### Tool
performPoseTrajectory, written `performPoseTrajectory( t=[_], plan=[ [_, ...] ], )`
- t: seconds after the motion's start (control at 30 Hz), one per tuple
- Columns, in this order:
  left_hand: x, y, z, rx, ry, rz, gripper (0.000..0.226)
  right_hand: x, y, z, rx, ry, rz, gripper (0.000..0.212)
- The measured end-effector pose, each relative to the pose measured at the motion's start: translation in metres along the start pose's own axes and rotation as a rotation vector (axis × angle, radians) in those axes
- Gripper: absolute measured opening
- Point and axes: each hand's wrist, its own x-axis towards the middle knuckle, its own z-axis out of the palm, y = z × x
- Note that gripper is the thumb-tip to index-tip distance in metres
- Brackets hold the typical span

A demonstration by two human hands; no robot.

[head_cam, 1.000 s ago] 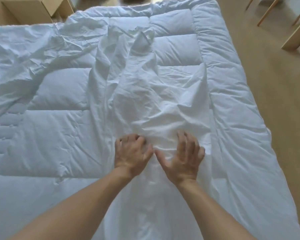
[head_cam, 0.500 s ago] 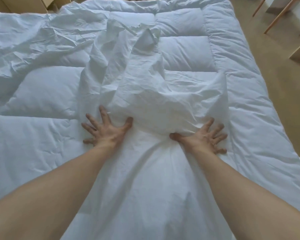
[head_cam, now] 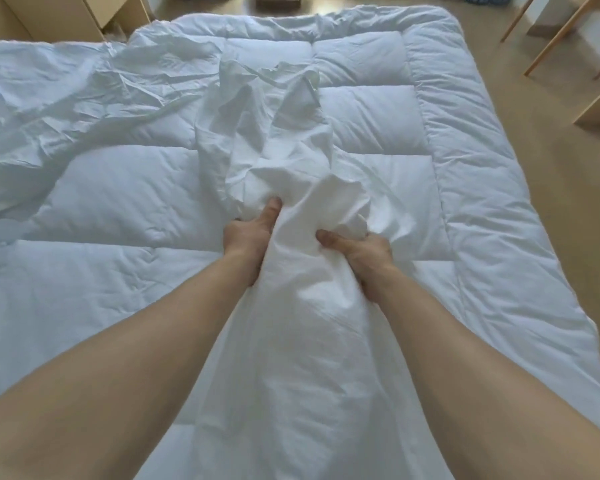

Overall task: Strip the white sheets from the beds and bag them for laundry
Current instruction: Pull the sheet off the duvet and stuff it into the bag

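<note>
A crumpled white sheet [head_cam: 274, 147] lies in a long bunch down the middle of the bed, on top of a quilted white mattress pad [head_cam: 378, 119]. My left hand [head_cam: 248, 237] grips the bunch from its left side, thumb pressed into the cloth. On the other side, my right hand [head_cam: 364, 254] squeezes the same bunch, so the sheet is gathered between both hands and runs back toward me between my forearms. More rumpled white bedding [head_cam: 49, 98] spreads over the far left of the bed.
Wooden furniture [head_cam: 66, 15] stands beyond the bed's far left corner. Wooden chair or table legs [head_cam: 551, 32] rise at the far right over tan floor [head_cam: 551, 202], which runs along the bed's right side.
Both hands were spread flat and apart on the sheet; they have come together and closed on it, bunching the cloth into a narrow ridge.
</note>
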Motion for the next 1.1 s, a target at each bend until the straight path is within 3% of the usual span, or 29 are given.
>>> performPoseTrajectory(
  t=[0.1,0.3,0.5,0.67,0.8,0.9,1.0,1.1],
  plan=[
    [-0.02,0.019,-0.019,-0.04,0.006,0.114,0.044,-0.018,-0.02,-0.009,-0.049,0.071,-0.16,0.041],
    [-0.097,0.058,-0.05,-0.137,-0.057,0.307,0.045,-0.094,-0.056,-0.024,-0.116,0.161,-0.361,0.048],
    [-0.191,0.049,-0.082,-0.121,-0.108,0.391,0.036,-0.189,-0.061,-0.054,-0.188,0.224,-0.436,0.048],
    [-0.267,0.002,-0.117,-0.078,-0.096,0.278,0.053,-0.277,-0.017,-0.073,-0.224,0.275,-0.385,0.046],
    [-0.311,-0.058,-0.152,0.074,-0.049,0.2,0.057,-0.341,0.055,-0.088,-0.247,0.282,-0.234,0.07],
    [-0.329,-0.115,-0.172,0.248,-0.058,0.159,0.057,-0.372,0.123,-0.106,-0.325,0.368,-0.062,0.061],
    [-0.338,-0.172,-0.185,0.444,-0.103,0.037,0.059,-0.397,0.175,-0.119,-0.434,0.341,0.13,0.059],
    [-0.345,-0.198,-0.188,0.514,-0.101,-0.02,0.049,-0.407,0.191,-0.126,-0.481,0.367,0.181,0.061]
  ],
)
